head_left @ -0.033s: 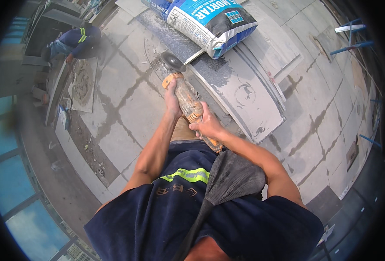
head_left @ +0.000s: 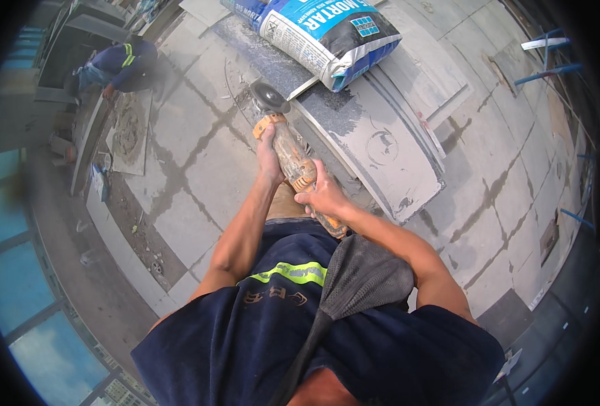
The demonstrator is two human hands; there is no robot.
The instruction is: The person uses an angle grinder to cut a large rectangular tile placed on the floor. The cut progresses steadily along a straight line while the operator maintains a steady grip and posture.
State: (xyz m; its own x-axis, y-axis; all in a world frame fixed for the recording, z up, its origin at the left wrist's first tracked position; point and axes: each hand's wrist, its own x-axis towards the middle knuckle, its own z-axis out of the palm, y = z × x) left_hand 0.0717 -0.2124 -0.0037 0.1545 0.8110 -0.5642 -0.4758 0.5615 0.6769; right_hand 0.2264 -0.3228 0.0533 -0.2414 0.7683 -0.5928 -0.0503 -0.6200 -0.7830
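An angle grinder point(head_left: 288, 150) with a dusty, worn orange body points away from me, between my two hands. Its dark round disc point(head_left: 270, 98) is at the far end, just left of a stone slab point(head_left: 388, 135) coated in pale dust; I cannot tell whether it touches anything. My left hand point(head_left: 268, 157) is closed around the front of the body, behind the disc. Farther back, my right hand point(head_left: 326, 191) wraps round the rear part, with its fingers partly hidden. Lying on the slab's far part is a full blue, white and black sack point(head_left: 327, 40).
Large grey paving tiles point(head_left: 208, 169) with dark wet-looking joints surround the slab. At far left a person point(head_left: 127, 64) bends beside a board point(head_left: 139, 152) with a mound of grey mix. A debris-strewn trench point(head_left: 141, 233) runs along the left. Blue bars point(head_left: 549, 73) stick out at right.
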